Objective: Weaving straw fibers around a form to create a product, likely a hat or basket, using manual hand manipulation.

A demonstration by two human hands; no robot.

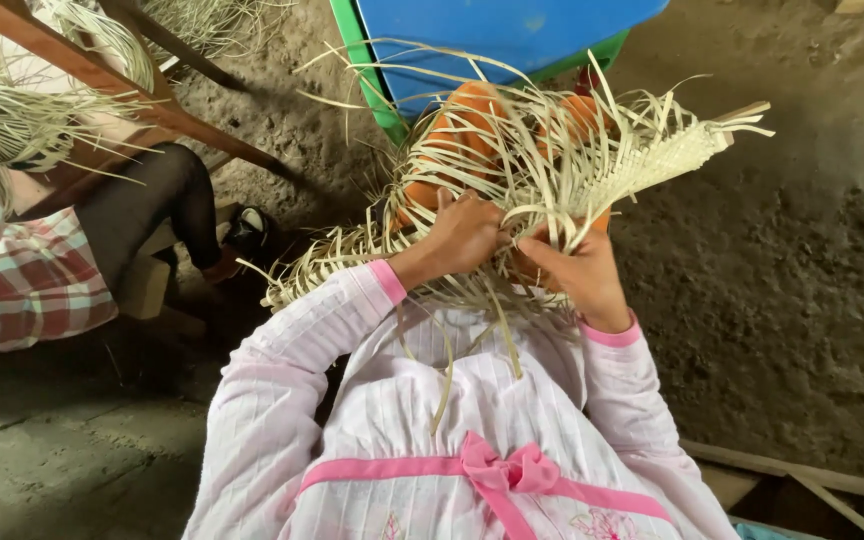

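Weaving in hand: both hands work pale flat strips into a half-made mat held over the lap. The left hand (464, 235) sits on the near edge of the woven piece (652, 160), fingers curled down over a bunch of loose strips (512, 150), closed on them as far as I can judge. The right hand (582, 275) is just beside it, touching or nearly so, fingers bent and pinching strips at the same edge; fingertips are hidden under the strands, so the exact grip is not clear. The finished woven part runs out to the upper right, tilted up, ending at a wooden stick (747, 112). Unwoven ends fan out all round, some hang down onto the pink striped dress (432, 420).

Step, by my reading: mid-weave, crossing strips at the working edge, much left unwoven. The next move would call for lifting alternate strands and keeping the edge tight, with neither hand letting the bunch slip.

No packages, labels or signs readable. At the top edge a blue panel with green rim (512, 30) stands on the dirt floor (772, 300). Orange cloth (452, 130) shows beneath the strips. Far left: another person in a red plaid garment (12, 280) and dark leggings, under a brown wooden frame (102, 80), more strips heaped there
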